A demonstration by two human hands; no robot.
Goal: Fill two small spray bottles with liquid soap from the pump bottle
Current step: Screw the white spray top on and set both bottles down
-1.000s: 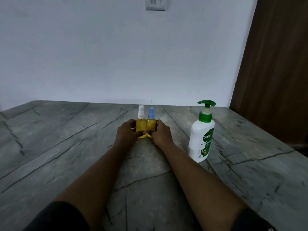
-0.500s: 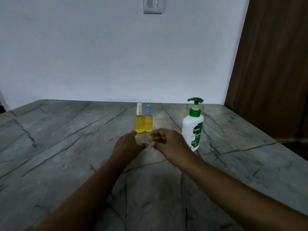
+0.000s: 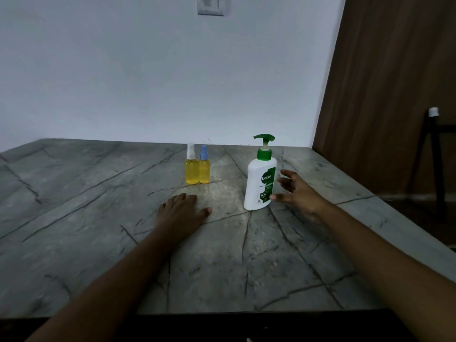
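Note:
Two small spray bottles stand upright and touching at the far middle of the grey marble table: one with a white cap, one with a blue cap, both holding yellow liquid. A white pump bottle with a green pump stands to their right. My left hand rests flat on the table in front of the spray bottles. My right hand hovers with fingers spread just right of the pump bottle, the thumb at its lower side.
A white wall with a switch plate runs behind the table. A brown wooden panel stands at the right, with a dark chair frame beside it. The table's near edge lies below my forearms.
Both hands let go of the spray bottles and drew back. The left hand settled flat on the table; the right hand swung right to the pump bottle.

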